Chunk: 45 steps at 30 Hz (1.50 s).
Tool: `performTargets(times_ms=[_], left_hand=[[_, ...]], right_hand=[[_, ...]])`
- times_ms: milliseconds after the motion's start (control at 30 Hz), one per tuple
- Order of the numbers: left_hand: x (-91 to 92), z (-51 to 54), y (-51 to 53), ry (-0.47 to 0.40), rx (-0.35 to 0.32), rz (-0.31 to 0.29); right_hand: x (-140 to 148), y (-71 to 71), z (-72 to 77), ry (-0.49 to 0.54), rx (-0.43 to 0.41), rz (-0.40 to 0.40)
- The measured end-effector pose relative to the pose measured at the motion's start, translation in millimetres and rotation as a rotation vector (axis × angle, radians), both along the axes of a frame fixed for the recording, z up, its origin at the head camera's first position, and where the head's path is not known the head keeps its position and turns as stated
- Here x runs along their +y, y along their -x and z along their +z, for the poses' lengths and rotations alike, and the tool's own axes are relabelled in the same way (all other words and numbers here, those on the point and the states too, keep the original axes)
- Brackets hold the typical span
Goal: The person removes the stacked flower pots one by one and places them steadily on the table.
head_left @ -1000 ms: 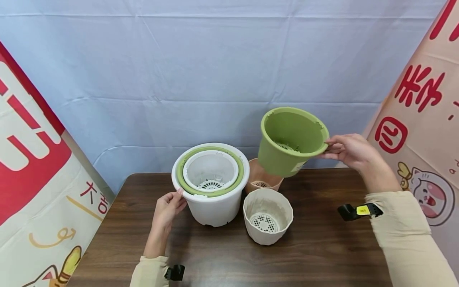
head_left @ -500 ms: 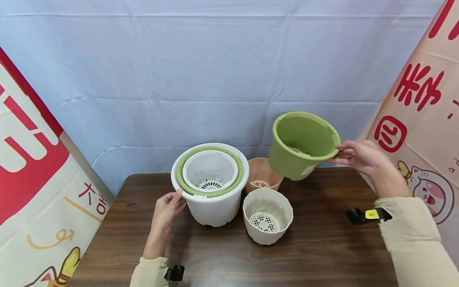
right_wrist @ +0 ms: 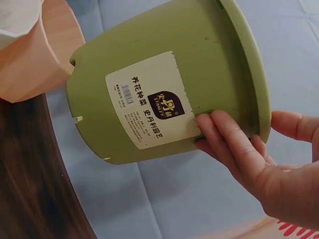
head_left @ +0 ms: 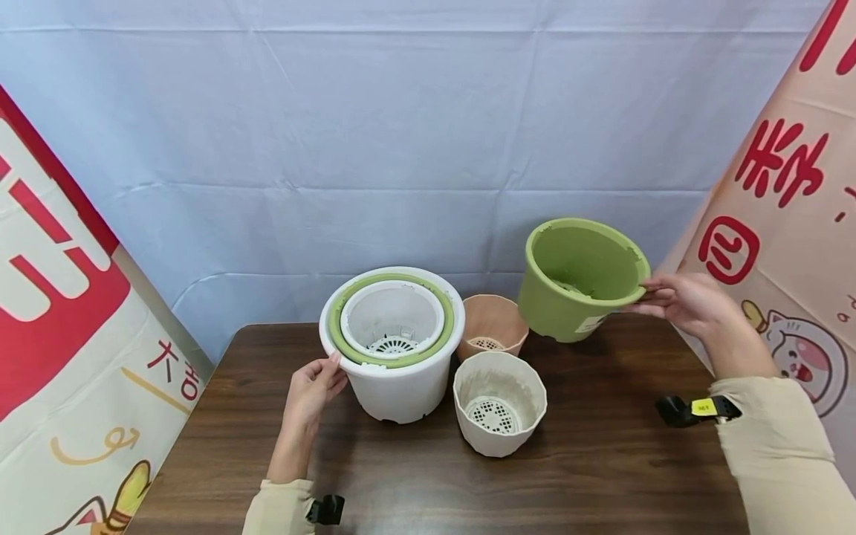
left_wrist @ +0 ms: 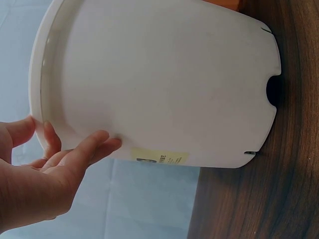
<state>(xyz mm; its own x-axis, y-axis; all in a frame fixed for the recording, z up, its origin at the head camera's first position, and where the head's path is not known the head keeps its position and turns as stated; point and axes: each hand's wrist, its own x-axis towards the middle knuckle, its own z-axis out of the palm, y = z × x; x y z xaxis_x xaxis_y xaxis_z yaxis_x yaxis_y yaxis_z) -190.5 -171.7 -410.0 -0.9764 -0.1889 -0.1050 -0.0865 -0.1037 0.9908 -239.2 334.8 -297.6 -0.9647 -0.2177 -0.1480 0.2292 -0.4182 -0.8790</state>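
My right hand point(head_left: 692, 303) pinches the rim of a green flowerpot point(head_left: 558, 308), thumb on the rim and fingers against the outer wall. The pot is tilted and held up at the table's back right; a printed label point(right_wrist: 154, 99) shows on its side. With thumb and fingers my left hand point(head_left: 314, 390) grips the rim of a large white flowerpot point(head_left: 401, 390) that stands on the table. Nested inside it are a green-rimmed pot point(head_left: 341, 338) and a smaller white pot point(head_left: 392, 316) with a slotted bottom.
A cream faceted pot point(head_left: 498, 438) stands right of the white one on the wooden table point(head_left: 602, 461). Behind it is a terracotta-coloured pot point(head_left: 495, 316). A pale blue cloth point(head_left: 401, 148) hangs along the back; printed banners point(head_left: 769, 223) flank both sides.
My right hand has moved right and somewhat lower with the green flowerpot, uncovering more of the terracotta-coloured pot. The left hand has stayed on the white flowerpot's rim.
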Motion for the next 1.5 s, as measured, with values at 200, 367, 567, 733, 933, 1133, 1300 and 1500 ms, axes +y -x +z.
performTargets(times_ms=[200, 367, 567, 733, 933, 1133, 1300, 1500], left_hand=[[0.0, 0.5, -0.7, -0.003, 0.002, -0.002], [0.1, 0.9, -0.8, 0.0, 0.001, -0.004], [-0.2, 1.4, -0.8, 0.0, 0.002, -0.001], [-0.4, 1.5, -1.0, -0.002, 0.002, -0.002], [-0.2, 2.0, -1.8, -0.001, -0.001, -0.002], [-0.1, 2.7, -1.6, -0.002, -0.005, -0.002], [-0.4, 1.9, -0.9, -0.001, -0.008, -0.001], [-0.1, 0.7, -0.2, -0.001, -0.004, 0.0]], right_hand=[[5.7, -1.3, -5.5, 0.016, -0.04, -0.037], [9.1, -2.9, -9.4, 0.001, -0.064, -0.053], [15.5, -1.2, -19.4, 0.021, -0.082, -0.073], [20.3, 2.9, -32.9, 0.06, -0.089, -0.059], [25.9, 8.5, -52.7, 0.074, -0.066, 0.002], [17.5, 6.0, -60.7, 0.049, -0.095, -0.029], [12.5, 4.7, -68.2, 0.03, -0.116, -0.046], [8.1, 5.0, -80.8, -0.001, -0.119, -0.071]])
